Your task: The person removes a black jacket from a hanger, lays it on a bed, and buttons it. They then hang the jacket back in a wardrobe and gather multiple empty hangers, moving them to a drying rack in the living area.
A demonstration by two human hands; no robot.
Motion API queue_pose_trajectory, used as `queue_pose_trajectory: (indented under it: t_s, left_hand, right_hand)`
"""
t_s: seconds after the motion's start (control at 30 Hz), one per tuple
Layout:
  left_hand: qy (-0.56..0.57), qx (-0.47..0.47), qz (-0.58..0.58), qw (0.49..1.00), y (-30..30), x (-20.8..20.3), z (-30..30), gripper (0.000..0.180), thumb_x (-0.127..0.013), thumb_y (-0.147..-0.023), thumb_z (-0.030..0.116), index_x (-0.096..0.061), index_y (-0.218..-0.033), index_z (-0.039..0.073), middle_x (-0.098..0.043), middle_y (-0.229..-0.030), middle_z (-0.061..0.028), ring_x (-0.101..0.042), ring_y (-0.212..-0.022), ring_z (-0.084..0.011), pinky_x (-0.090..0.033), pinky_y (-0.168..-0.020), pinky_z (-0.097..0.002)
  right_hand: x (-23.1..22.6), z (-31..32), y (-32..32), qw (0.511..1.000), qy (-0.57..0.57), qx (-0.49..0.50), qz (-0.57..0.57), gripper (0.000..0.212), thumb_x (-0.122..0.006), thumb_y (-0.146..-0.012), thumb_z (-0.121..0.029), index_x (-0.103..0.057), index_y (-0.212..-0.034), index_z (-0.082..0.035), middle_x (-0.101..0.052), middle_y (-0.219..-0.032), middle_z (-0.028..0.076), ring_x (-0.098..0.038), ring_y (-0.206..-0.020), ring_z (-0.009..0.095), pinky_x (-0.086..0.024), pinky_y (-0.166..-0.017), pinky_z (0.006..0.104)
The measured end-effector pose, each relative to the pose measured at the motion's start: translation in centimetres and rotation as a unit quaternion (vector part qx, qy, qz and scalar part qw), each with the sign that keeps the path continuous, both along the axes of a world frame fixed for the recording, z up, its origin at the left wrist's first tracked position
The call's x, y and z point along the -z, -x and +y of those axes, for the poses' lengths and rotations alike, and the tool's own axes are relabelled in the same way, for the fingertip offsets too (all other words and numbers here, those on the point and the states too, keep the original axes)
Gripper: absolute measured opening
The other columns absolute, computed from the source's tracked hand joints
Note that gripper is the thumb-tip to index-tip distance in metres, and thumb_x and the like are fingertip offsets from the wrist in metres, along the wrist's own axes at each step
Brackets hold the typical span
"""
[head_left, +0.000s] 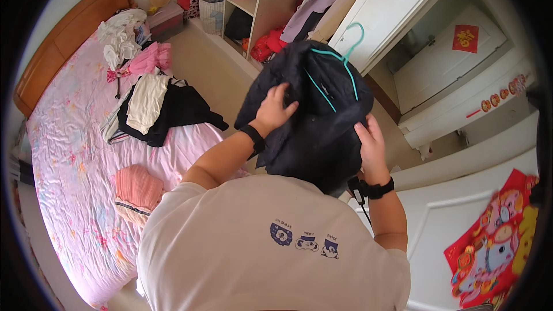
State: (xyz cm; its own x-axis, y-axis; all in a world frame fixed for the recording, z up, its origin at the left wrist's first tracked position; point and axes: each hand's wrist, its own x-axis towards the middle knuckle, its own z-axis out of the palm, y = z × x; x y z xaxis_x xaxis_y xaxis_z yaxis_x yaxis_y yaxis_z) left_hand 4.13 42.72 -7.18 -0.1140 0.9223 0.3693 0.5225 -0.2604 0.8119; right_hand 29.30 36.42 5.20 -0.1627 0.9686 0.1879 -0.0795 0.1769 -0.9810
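1. The dark garment (322, 144) is near-black, soft and crinkled, bulky in outline; it is held up just off centre, toward 1 o'clock
2. A thin, smooth teal hanger (346, 59) sits within its upper part, with the curved hook rising clear at 1 o'clock and the bars slanting down against the dark cloth
3. The left hand (276, 108) lies at the garment's 9 o'clock side, fingers bent against a fold and thumb apart; whether it grips the cloth I cannot tell
4. The right hand (371, 144) grasps the garment's edge at its 4 o'clock side, thumb laid over the fabric
5. At 9 o'clock spreads a bed (75, 155) with a wrinkled pink floral cover; its wooden headboard (75, 34) stands at 10
6. On the cover lie a flat black garment (184, 109) with a cream one (147, 101) over it, ruffled pink cloth (151, 57) at 10 o'clock, and a pleated salmon piece (138, 187) at 8
7. Pale shelving (242, 3) stands near 12 o'clock above a beige floor (201, 75); a white door (443, 63) is at 2
8. Counted: one hanger, one bed, two hands, two black wristbands (252, 138)
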Motion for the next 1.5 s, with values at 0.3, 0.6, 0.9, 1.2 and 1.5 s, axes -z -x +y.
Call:
queue_pose_trajectory:
  t_s: [0.3,0.6,0.9,1.2,1.5]
  left_hand:
    - [0.025,-0.244,0.115,0.963,1.3,-5.6,11.7,0.039,-0.068,-0.085,0.039,-0.059,-0.101,0.004,-0.065,-0.096,-0.0167,-0.065,-0.088,-0.0379,-0.053,-0.076,-0.0448]
    - [-0.050,-0.130,0.111,0.984,5.5,-5.5,25.0,0.025,-0.061,-0.086,0.030,-0.057,-0.091,0.006,-0.065,-0.090,-0.0160,-0.064,-0.084,-0.0374,-0.051,-0.071,-0.0472]
    - [-0.326,-0.045,0.076,0.941,17.4,-13.3,41.3,0.023,-0.066,-0.081,0.012,-0.061,-0.101,0.003,-0.062,-0.101,-0.0142,-0.063,-0.094,-0.0322,-0.051,-0.081,-0.0399]
    - [-0.299,0.172,0.039,0.938,15.6,-22.9,58.3,0.025,-0.055,-0.090,0.005,-0.065,-0.113,0.004,-0.064,-0.105,-0.0149,-0.064,-0.096,-0.0306,-0.051,-0.084,-0.0365]
    - [-0.394,0.190,0.079,0.896,12.4,-28.0,65.8,0.026,-0.054,-0.089,0.007,-0.065,-0.113,0.007,-0.065,-0.110,-0.0124,-0.062,-0.102,-0.0319,-0.050,-0.089,-0.0374]
  right_hand:
    - [-0.6,15.0,0.4,0.974,-0.054,-0.218,0.028,0.026,-0.055,-0.097,-0.006,-0.052,-0.122,0.001,-0.061,-0.115,0.004,-0.055,-0.108,0.012,-0.041,-0.098,0.0268]
    - [-0.8,27.7,3.8,0.988,-0.069,-0.138,0.019,0.027,-0.052,-0.097,-0.007,-0.053,-0.123,0.003,-0.060,-0.117,0.004,-0.055,-0.109,0.013,-0.041,-0.098,0.0275]
    - [1.6,39.7,13.9,0.999,0.018,-0.042,0.006,0.018,-0.054,-0.094,-0.004,-0.055,-0.112,-0.004,-0.058,-0.108,-0.001,-0.052,-0.099,0.009,-0.041,-0.090,0.0238]
    - [-0.3,44.8,16.0,0.995,-0.013,0.015,0.098,0.019,-0.053,-0.092,0.001,-0.053,-0.111,-0.005,-0.058,-0.105,-0.002,-0.051,-0.096,0.007,-0.041,-0.088,0.0226]
    - [-4.7,50.5,15.5,0.991,-0.036,-0.002,0.129,0.027,-0.052,-0.090,0.004,-0.054,-0.116,-0.003,-0.059,-0.109,0.000,-0.052,-0.101,0.008,-0.040,-0.090,0.0228]
